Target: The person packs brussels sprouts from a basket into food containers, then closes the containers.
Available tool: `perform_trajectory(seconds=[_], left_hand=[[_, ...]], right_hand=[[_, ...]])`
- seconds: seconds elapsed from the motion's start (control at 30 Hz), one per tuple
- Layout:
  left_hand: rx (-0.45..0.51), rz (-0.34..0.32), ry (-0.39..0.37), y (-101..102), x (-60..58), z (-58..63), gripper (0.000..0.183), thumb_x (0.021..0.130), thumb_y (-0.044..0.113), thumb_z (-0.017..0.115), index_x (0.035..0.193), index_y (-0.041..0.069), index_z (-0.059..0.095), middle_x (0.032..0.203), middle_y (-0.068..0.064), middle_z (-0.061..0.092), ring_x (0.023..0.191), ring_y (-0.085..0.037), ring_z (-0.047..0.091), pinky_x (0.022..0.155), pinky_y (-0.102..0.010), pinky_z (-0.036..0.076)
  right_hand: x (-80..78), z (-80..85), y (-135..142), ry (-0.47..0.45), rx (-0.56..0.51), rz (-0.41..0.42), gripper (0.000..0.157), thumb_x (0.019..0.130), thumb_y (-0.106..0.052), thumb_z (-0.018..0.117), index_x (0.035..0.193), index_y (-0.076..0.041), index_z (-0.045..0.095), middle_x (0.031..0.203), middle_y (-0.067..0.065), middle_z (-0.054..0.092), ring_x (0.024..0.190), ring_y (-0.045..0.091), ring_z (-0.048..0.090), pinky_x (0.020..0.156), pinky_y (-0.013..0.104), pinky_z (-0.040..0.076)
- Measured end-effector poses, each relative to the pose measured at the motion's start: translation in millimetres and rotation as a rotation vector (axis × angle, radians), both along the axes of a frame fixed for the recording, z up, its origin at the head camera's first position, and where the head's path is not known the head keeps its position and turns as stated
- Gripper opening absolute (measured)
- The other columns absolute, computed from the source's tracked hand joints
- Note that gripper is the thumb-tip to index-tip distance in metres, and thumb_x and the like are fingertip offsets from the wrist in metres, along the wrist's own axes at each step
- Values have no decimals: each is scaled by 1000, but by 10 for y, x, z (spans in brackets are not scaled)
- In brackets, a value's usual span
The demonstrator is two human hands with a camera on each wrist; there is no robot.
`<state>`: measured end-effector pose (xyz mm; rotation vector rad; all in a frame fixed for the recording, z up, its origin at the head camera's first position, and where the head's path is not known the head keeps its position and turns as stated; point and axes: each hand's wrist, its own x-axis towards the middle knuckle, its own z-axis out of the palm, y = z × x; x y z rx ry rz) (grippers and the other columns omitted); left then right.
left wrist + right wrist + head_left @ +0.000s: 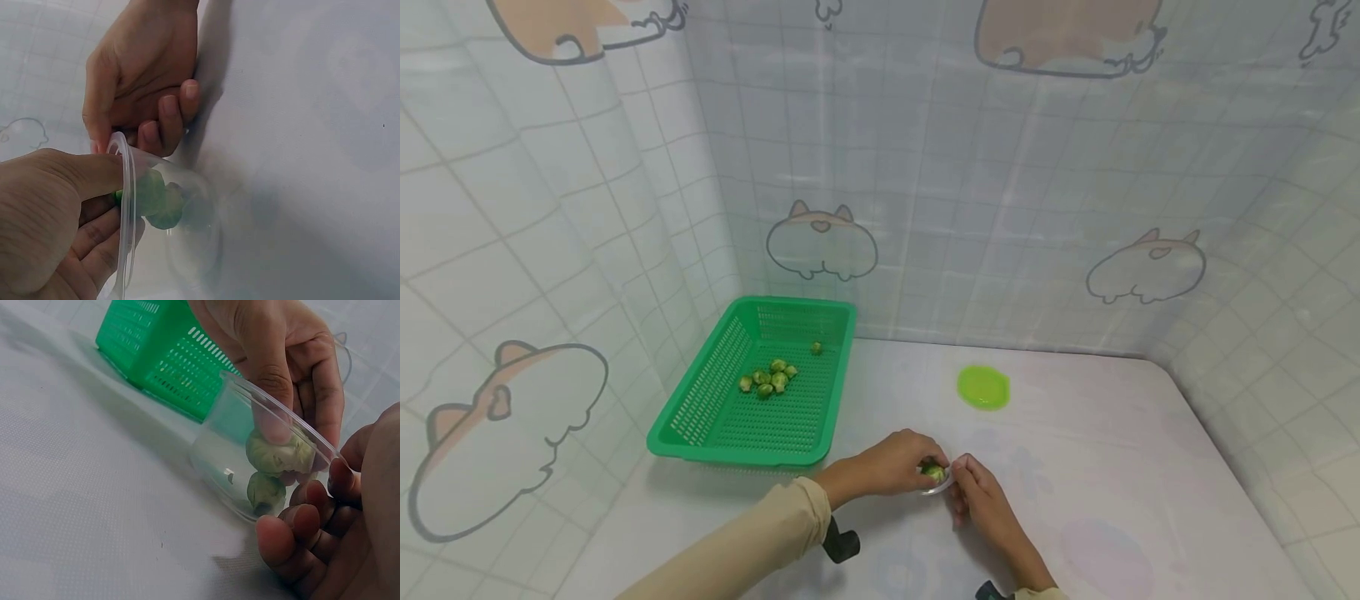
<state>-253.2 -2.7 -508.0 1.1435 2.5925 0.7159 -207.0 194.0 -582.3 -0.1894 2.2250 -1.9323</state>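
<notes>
The cup (215, 440) is clear, smooth plastic with rounded sides and a thin flared rim; whether its base rests on the table cannot be told. The left hand (891, 462) comes in from nine o'clock, thumb and fingers dipped inside the cup and clamped on a sprout (275, 453). That sprout is round, pale green and leafy; a second sprout (265, 492) lies just below it in the cup. The right hand (988, 504), at the cup's four o'clock, pinches the rim between thumb and forefinger, its other fingers loosely curled beside the wall.

At ten o'clock from the cup stands the basket (782, 427), a rectangle of green plastic with slotted sides and a perforated floor. It holds a cluster of sprouts (779, 382) and a lone one (816, 348) at the cluster's two o'clock. At one o'clock from the cup lies a flat, lime disc (983, 387).

The table (1075, 433) has a white, finely textured covering with faint pastel prints. Around it hang glossy pale sheets (925, 158), printed with grey grid lines and cartoon dogs, softly creased. The sleeves (760, 533) are beige cloth.
</notes>
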Motion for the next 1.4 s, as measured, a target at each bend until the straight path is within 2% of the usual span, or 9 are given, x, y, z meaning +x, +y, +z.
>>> perform_trajectory(seconds=[0.3,0.53,0.7,1.0,1.13,1.27,1.4], left_hand=[[-1,2,-14,2,5,23,23,88,18,80,111,16,76,106,13,72,95,3,62,85,-15,51],[42,-14,-62,-3,-13,1,23,89,13,78,112,10,75,105,5,75,95,-1,68,83,-15,53],[43,-10,-54,-4,-5,5,23,89,12,78,111,9,75,104,4,75,94,-2,69,81,-13,53],[49,19,-94,-26,28,37,24,87,12,80,111,9,75,106,3,76,97,-5,70,84,-22,57],[47,24,-95,-52,13,34,25,87,13,80,112,10,76,106,5,75,97,-4,70,84,-22,57],[54,25,-100,-77,-14,36,24,88,14,80,112,11,76,106,6,75,98,-2,69,85,-23,58],[56,17,-77,-114,-43,60,23,89,17,80,111,12,76,108,6,75,98,-2,69,86,-22,57]], right_hand=[[-1,18,-13,-24,-3,-28,36,110,-32,43,96,0,50,77,10,50,56,18,50,45,35,53],[-26,13,-21,-30,12,-26,31,111,-22,39,95,1,50,80,10,51,57,18,50,45,35,53],[-17,14,-21,-37,6,-36,31,111,-26,41,95,0,50,80,10,50,56,18,50,46,34,53],[-25,0,-23,-41,19,-37,30,111,-24,40,96,0,50,81,9,51,57,18,50,46,35,53],[-21,13,-28,-45,24,-32,30,111,-23,39,96,0,50,82,10,51,58,19,50,46,35,53],[0,29,-26,-55,14,-45,32,110,-28,42,98,0,50,82,9,51,58,18,50,47,33,52],[5,29,-27,-58,21,-57,33,110,-28,42,99,2,51,82,9,51,59,19,50,47,32,52]])
